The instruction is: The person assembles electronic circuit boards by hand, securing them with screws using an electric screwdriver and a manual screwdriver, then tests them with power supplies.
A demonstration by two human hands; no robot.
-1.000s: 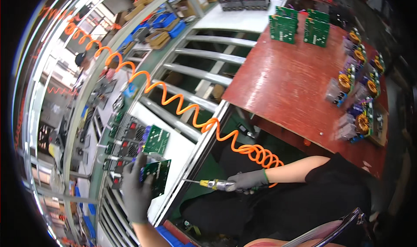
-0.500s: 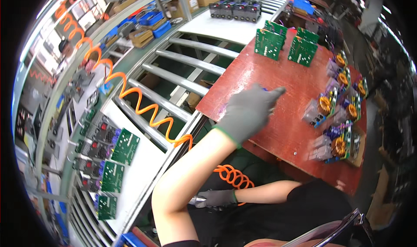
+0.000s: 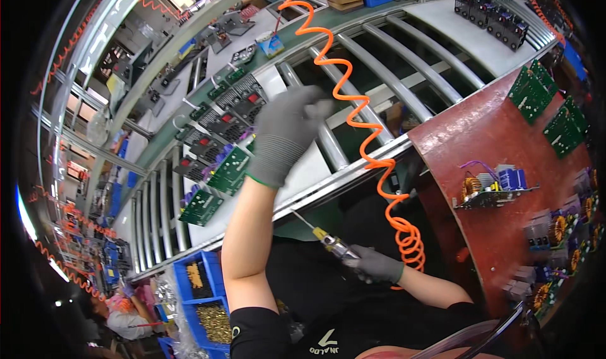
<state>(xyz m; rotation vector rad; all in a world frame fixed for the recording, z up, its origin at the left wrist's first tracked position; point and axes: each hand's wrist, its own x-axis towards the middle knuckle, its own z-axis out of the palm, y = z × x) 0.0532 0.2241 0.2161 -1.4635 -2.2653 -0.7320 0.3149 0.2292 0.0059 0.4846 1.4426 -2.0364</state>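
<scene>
My left hand [image 3: 285, 131], in a grey glove, is raised over the white board [image 3: 304, 169] by the rollers. Its fingers are blurred, and I see nothing plainly held in them. Close by stand black fan units [image 3: 221, 128] with green circuit boards [image 3: 230, 169] at their near side. My right hand [image 3: 377, 264], also gloved, is closed round a screwdriver [image 3: 334, 242] with a yellow collar and a long thin bit, held low before my body. A single circuit board [image 3: 495, 196] with a copper coil and blue parts lies on the red table [image 3: 454, 138].
An orange coiled hose [image 3: 344, 97] hangs across the metal rollers [image 3: 385, 81] down toward my right arm. Blue bins [image 3: 205, 293] with small brass-coloured parts sit at lower left. More coil boards [image 3: 558, 229] and upright green boards [image 3: 533, 90] stand on the table's right side.
The view has turned left. My left hand has moved from over the red table to the fan units. A coil board shows on the table where the hand was; the screwdriver is more visible.
</scene>
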